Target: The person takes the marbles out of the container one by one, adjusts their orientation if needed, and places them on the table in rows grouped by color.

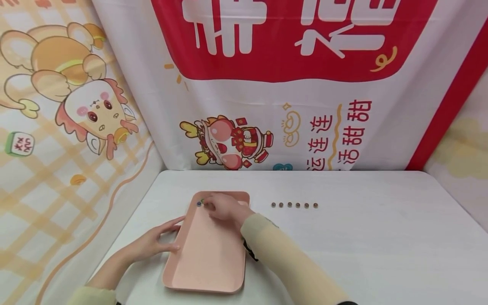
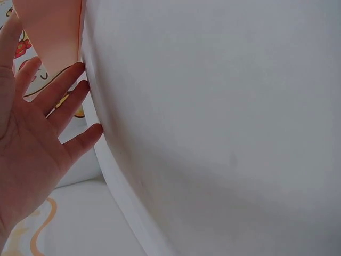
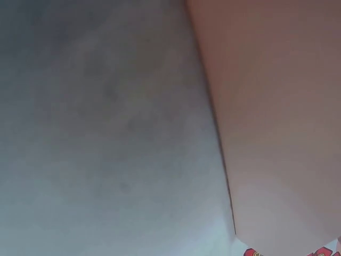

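A pink rectangular tray [image 1: 209, 254] lies on the white table. My left hand [image 1: 154, 241] is at its left side with fingers spread, thumb at the rim; the left wrist view also shows this hand [image 2: 37, 128] with its fingers apart. Over the tray's far left corner, my right hand [image 1: 225, 206] pinches a small green bead-like piece [image 1: 203, 201] at its fingertips. Right beside that sits a small round blue piece [image 1: 199, 204]. The right wrist view shows the tray [image 3: 277, 133] but not the hand.
Right of the tray, several small round brownish pieces [image 1: 289, 204] form a row on the white table [image 1: 366, 237]. Behind the table hangs a red and white printed cloth [image 1: 236, 101]; another printed cloth [image 1: 76, 127] hangs along the left side.
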### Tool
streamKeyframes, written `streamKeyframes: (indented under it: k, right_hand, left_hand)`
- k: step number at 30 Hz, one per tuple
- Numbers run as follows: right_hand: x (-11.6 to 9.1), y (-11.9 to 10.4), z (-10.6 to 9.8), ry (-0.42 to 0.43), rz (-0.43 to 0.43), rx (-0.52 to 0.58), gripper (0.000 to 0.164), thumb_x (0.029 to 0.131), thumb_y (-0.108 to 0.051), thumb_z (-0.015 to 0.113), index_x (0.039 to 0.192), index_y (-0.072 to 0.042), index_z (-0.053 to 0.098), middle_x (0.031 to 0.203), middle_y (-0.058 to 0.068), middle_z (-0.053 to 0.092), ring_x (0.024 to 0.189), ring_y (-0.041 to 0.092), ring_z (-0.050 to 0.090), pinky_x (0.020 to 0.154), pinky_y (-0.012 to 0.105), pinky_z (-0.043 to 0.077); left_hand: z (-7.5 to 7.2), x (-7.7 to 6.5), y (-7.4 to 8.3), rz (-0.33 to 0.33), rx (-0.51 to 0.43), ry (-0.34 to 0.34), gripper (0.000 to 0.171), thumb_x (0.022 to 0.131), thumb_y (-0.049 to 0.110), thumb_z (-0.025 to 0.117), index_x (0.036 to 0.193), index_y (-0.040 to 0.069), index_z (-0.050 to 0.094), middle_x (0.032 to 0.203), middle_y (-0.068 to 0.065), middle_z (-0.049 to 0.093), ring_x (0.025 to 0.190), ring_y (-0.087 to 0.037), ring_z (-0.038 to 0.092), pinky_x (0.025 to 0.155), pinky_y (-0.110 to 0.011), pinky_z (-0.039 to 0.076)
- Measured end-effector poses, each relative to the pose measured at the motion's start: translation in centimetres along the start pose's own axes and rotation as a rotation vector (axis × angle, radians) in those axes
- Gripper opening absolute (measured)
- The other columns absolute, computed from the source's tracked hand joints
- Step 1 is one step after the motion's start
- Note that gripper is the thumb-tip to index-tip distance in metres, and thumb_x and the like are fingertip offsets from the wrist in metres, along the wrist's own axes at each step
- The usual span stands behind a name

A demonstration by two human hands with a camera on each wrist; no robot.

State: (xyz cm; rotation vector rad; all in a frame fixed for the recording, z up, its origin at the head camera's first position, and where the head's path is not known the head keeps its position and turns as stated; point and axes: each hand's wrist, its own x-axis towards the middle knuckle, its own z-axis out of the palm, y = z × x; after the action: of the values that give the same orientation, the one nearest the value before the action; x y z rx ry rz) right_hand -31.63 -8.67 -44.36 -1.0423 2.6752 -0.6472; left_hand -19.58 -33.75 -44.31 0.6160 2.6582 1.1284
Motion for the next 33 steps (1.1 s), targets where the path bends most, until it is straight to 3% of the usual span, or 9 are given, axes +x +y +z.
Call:
streamKeyframes:
  k: [6,12,16,19,22,29,33]
  right_hand:
    - [0.0,0.2,0.1,0.020,-0.020,0.014,0.037,0.094,-0.020,0.065,0.131,-0.016,0.061,0.119,-0.007,0.060,0.101,0.007,0.051,0.096,0.022,0.040]
    - [-0.1,0.1,0.2,0.026,0.032,0.138,0.027,0.093,-0.016,0.068,0.119,-0.018,0.067,0.104,-0.009,0.061,0.092,0.008,0.052,0.084,0.020,0.045]
    - [-0.2,0.1,0.2,0.023,0.051,0.195,0.015,0.091,-0.009,0.068,0.104,-0.017,0.070,0.093,-0.008,0.060,0.086,0.009,0.054,0.075,0.019,0.045]
    - [-0.2,0.3,0.1,0.015,0.031,0.184,0.015,0.090,-0.002,0.067,0.093,-0.017,0.069,0.087,-0.007,0.060,0.082,0.009,0.054,0.072,0.019,0.045]
    - [-0.3,0.5,0.0,0.006,0.034,0.195,0.018,0.089,0.000,0.067,0.089,-0.017,0.068,0.085,-0.006,0.060,0.081,0.010,0.055,0.070,0.020,0.045]
    - [-1.2,0.9,-1.1,-0.008,0.078,0.290,0.009,0.090,-0.006,0.069,0.095,-0.014,0.070,0.089,-0.003,0.061,0.084,0.012,0.054,0.072,0.023,0.046]
    - [-1.7,1.4,-2.7,0.006,0.052,0.267,0.010,0.090,-0.009,0.070,0.100,-0.011,0.072,0.092,-0.001,0.063,0.085,0.013,0.054,0.076,0.025,0.045]
  left_hand:
    - [0.0,0.0,-0.1,-0.003,0.017,0.001,0.081,0.082,0.034,0.078,0.150,0.014,0.038,0.131,-0.010,0.060,0.130,-0.037,0.042,0.098,-0.010,0.018]
    - [0.0,0.1,0.0,-0.005,0.015,0.001,0.081,0.082,0.034,0.078,0.150,0.015,0.038,0.131,-0.010,0.060,0.129,-0.036,0.043,0.099,-0.011,0.019]
    - [-0.1,0.1,0.1,-0.027,0.021,-0.003,0.082,0.081,0.033,0.078,0.150,0.016,0.038,0.131,-0.010,0.059,0.130,-0.035,0.042,0.108,-0.037,0.024]
    - [0.0,0.1,0.2,-0.041,0.025,-0.005,0.082,0.081,0.033,0.078,0.150,0.017,0.038,0.132,-0.010,0.059,0.131,-0.035,0.042,0.104,-0.059,0.021]
    - [0.0,0.2,0.3,-0.037,0.025,-0.006,0.082,0.081,0.033,0.078,0.150,0.017,0.038,0.132,-0.009,0.059,0.131,-0.035,0.042,0.104,-0.057,0.022]
    - [0.0,0.1,0.1,-0.008,0.030,-0.002,0.081,0.082,0.034,0.078,0.150,0.018,0.038,0.131,-0.008,0.060,0.130,-0.033,0.043,0.104,-0.027,0.027]
    - [0.0,0.1,0.1,-0.002,0.034,0.005,0.081,0.081,0.034,0.078,0.150,0.017,0.038,0.131,-0.007,0.060,0.129,-0.033,0.044,0.104,-0.028,0.027]
